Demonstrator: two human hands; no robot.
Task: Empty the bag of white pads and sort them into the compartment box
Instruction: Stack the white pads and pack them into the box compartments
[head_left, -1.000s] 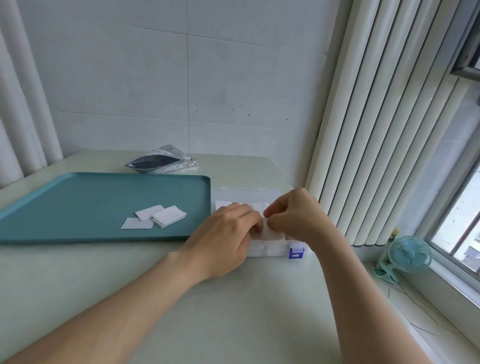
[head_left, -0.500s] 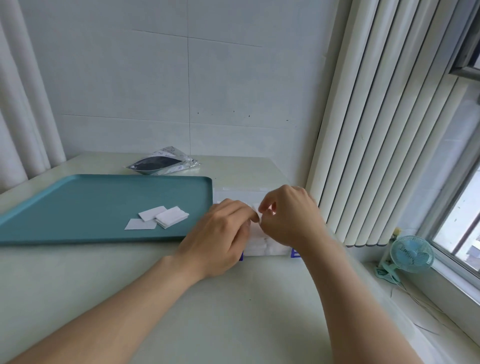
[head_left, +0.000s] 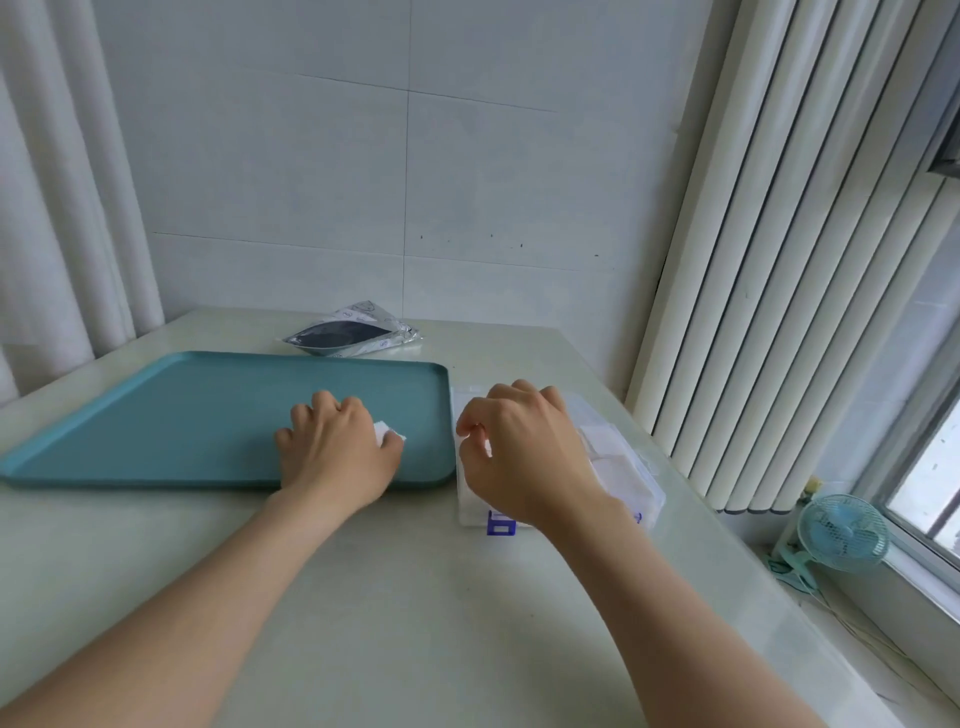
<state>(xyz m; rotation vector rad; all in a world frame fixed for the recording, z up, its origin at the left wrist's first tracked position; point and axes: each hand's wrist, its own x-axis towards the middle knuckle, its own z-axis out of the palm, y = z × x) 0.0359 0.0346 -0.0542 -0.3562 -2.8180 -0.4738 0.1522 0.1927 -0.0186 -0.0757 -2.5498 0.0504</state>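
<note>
Teal plastic tray (head_left: 156, 415) lies on the counter (head_left: 415, 597). On it the left grip (head_left: 337, 447) has its fingers curled over the white pads (head_left: 388, 434), and only 1 white corner shows beside the fingertips. The right grip (head_left: 524, 447) hovers above the clear compartment box (head_left: 623, 467), which stands just beside the tray's right edge. Its thumb and forefinger are close together, but I cannot tell whether they pinch a pad. Some pads already lie in the box. The bag (head_left: 353, 335) lies behind the tray and seems emptied. The pads look thin, soft and very light, so I think they bend and cling together easily. It is better to pinch 1 lightly at its edge than to squeeze the stack.
</note>
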